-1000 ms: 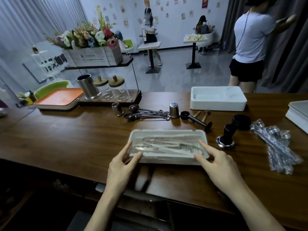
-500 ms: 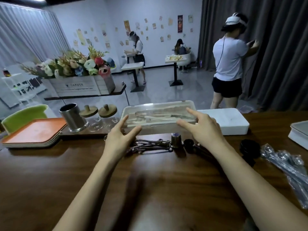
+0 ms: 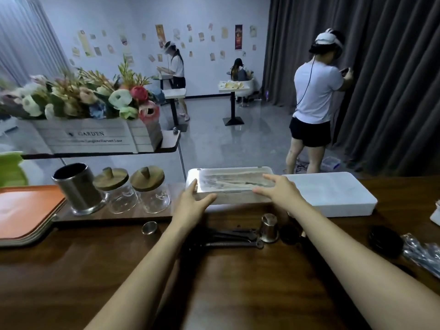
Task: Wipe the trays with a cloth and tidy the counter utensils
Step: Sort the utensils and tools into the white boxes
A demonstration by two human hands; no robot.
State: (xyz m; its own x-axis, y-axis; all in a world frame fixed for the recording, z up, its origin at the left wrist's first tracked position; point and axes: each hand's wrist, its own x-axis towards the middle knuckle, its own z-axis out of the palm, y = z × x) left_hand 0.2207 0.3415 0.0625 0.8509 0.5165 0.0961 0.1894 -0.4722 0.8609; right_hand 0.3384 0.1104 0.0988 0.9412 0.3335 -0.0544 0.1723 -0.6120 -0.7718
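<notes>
Box point(image 3: 229, 184) — likely rigid, light, slick; grip both ends. Left hand point(image 3: 190, 203), right hand point(image 3: 278, 189) — fingers straight, apart, pressing its ends.

To your left a white crate point(image 3: 95, 136) marked GARDEN holds mixed flowers point(image 3: 123, 98) on a raised shelf point(image 3: 170, 145); below it stand two glass jars point(image 3: 123, 198) with wooden lids, side by side. Across the floor, a person in a white shirt point(image 3: 314, 96) faces the dark curtain point(image 3: 392, 79) — two others are at pedestal tables point(image 3: 234, 88) by the postered wall.
</notes>
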